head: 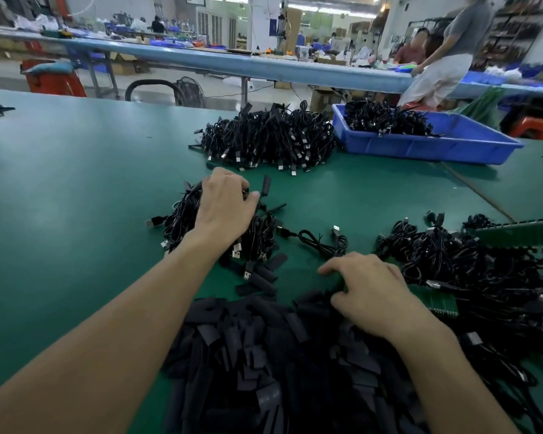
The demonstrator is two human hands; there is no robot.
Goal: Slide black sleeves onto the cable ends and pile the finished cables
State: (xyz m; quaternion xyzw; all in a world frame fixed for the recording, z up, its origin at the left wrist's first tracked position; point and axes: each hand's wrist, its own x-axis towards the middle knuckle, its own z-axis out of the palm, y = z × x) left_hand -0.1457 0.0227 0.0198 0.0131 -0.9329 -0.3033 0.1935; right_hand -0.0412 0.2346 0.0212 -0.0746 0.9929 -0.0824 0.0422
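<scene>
The black sleeves (pixel 264 355) are heaped under and behind the right hand (pixel 370 289). They are flat, short pieces of thin tubing and are judged light, soft and easily crushed shut. A sleeve is best taken by its edges near one open mouth, so that the mouth stays open for the plug.

The right hand's fingers are bent, with the tips down at the far rim of the heap. Whether a sleeve is caught under them cannot be told.

Just beyond those fingertips a single coiled cable (pixel 323 242) lies apart from the piles. It is judged limp and springy along its length and stiff only at the metal plug, which is the part to be held.

The left hand (pixel 226 202) is laid over the small cable pile (pixel 182 220), its fingers curled into the top strands and pinching them. A sleeved end stands just past the thumb.

To the right of the right hand's fingers a tangled cable heap (pixel 452 255) is spread. Well beyond the left fingers a larger cable pile (pixel 264 139) is seen beside a blue bin (pixel 420 145), all on the green table (pixel 76 183).
</scene>
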